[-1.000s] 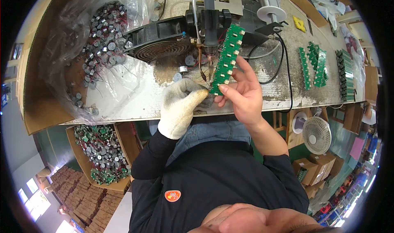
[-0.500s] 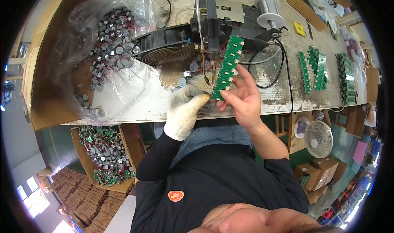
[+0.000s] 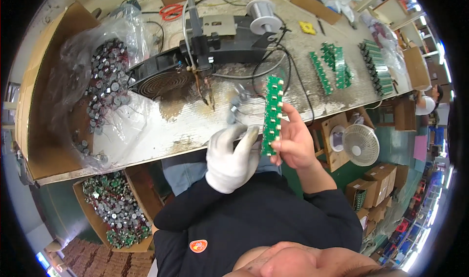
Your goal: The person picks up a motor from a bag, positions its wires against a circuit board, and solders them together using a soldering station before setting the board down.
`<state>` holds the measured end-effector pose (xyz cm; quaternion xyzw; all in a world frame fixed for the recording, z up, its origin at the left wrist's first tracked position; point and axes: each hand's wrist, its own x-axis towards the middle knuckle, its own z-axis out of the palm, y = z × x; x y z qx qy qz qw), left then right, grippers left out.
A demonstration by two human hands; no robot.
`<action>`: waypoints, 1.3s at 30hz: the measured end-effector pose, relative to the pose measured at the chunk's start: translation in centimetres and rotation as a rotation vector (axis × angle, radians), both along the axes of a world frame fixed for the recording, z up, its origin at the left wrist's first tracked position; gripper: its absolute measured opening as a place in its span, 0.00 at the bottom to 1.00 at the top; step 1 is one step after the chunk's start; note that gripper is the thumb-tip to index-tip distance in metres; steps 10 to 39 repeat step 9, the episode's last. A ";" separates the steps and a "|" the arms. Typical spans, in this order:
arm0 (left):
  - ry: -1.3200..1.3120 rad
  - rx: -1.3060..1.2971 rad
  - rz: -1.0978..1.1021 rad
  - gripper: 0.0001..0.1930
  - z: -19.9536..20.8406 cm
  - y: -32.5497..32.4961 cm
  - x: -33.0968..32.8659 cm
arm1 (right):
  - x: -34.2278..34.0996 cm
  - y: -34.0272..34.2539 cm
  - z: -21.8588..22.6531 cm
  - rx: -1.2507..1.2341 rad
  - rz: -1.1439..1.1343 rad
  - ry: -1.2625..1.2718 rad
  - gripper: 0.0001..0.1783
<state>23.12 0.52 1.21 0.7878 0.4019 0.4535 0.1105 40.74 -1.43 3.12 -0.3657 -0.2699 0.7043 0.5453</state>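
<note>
A long green circuit board strip [image 3: 272, 112] with small pale connectors along one edge stands nearly upright in my bare right hand [image 3: 294, 141], pinched near its lower end. My left hand [image 3: 229, 157], in a white glove, is curled beside the strip's lower part, thumb and fingers drawn together; what they hold, if anything, I cannot make out. Just beyond the glove lie a few small round metal motors [image 3: 233, 112], somewhat blurred. Farther off, a soldering iron [image 3: 197, 30] is clamped upright, its tip pointing down over the bench, apart from both hands.
Left of the iron sits a black fan [image 3: 163, 76]; behind stands a solder wire spool [image 3: 264, 17]. A cardboard box [image 3: 46, 106] with a plastic bag holds many wired motors [image 3: 110, 76]. More green boards [image 3: 337, 64] lie at the right. Black cables [image 3: 295, 76] cross the bench.
Both hands have drawn back from the soldering iron's tip toward my body, the board strip with them. The strip is now more upright. My view has shifted too.
</note>
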 end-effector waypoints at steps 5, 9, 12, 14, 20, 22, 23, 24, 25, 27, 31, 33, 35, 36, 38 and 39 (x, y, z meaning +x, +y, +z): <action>-0.111 -0.160 -0.103 0.23 1.2 2.5 4.4 | 0.9 -2.1 2.6 0.226 -0.085 -0.326 0.41; -0.447 -0.406 -0.368 0.20 0.4 2.0 6.8 | 4.5 -1.4 0.5 0.349 -0.380 -0.581 0.25; -0.447 -0.406 -0.368 0.20 0.4 2.0 6.8 | 4.5 -1.4 0.5 0.349 -0.380 -0.581 0.25; -0.447 -0.406 -0.368 0.20 0.4 2.0 6.8 | 4.5 -1.4 0.5 0.349 -0.380 -0.581 0.25; -0.447 -0.406 -0.368 0.20 0.4 2.0 6.8 | 4.5 -1.4 0.5 0.349 -0.380 -0.581 0.25; -0.447 -0.406 -0.368 0.20 0.4 2.0 6.8 | 4.5 -1.4 0.5 0.349 -0.380 -0.581 0.25; -0.447 -0.406 -0.368 0.20 0.4 2.0 6.8 | 4.5 -1.4 0.5 0.349 -0.380 -0.581 0.25; -0.447 -0.406 -0.368 0.20 0.4 2.0 6.8 | 4.5 -1.4 0.5 0.349 -0.380 -0.581 0.25; -0.447 -0.406 -0.368 0.20 0.4 2.0 6.8 | 4.5 -1.4 0.5 0.349 -0.380 -0.581 0.25; -0.447 -0.406 -0.368 0.20 0.4 2.0 6.8 | 4.5 -1.4 0.5 0.349 -0.380 -0.581 0.25; -0.447 -0.406 -0.368 0.20 0.4 2.0 6.8 | 4.5 -1.4 0.5 0.349 -0.380 -0.581 0.25; -0.447 -0.406 -0.368 0.20 0.4 2.0 6.8 | 4.5 -1.4 0.5 0.349 -0.380 -0.581 0.25; -0.447 -0.406 -0.368 0.20 0.4 2.0 6.8 | 4.5 -1.4 0.5 0.349 -0.380 -0.581 0.25; -0.447 -0.406 -0.368 0.20 0.4 2.0 6.8 | 4.5 -1.4 0.5 0.349 -0.380 -0.581 0.25; -0.447 -0.406 -0.368 0.20 0.4 2.0 6.8 | 4.5 -1.4 0.5 0.349 -0.380 -0.581 0.25; -0.447 -0.406 -0.368 0.20 0.4 2.0 6.8 | 4.5 -1.4 0.5 0.349 -0.380 -0.581 0.25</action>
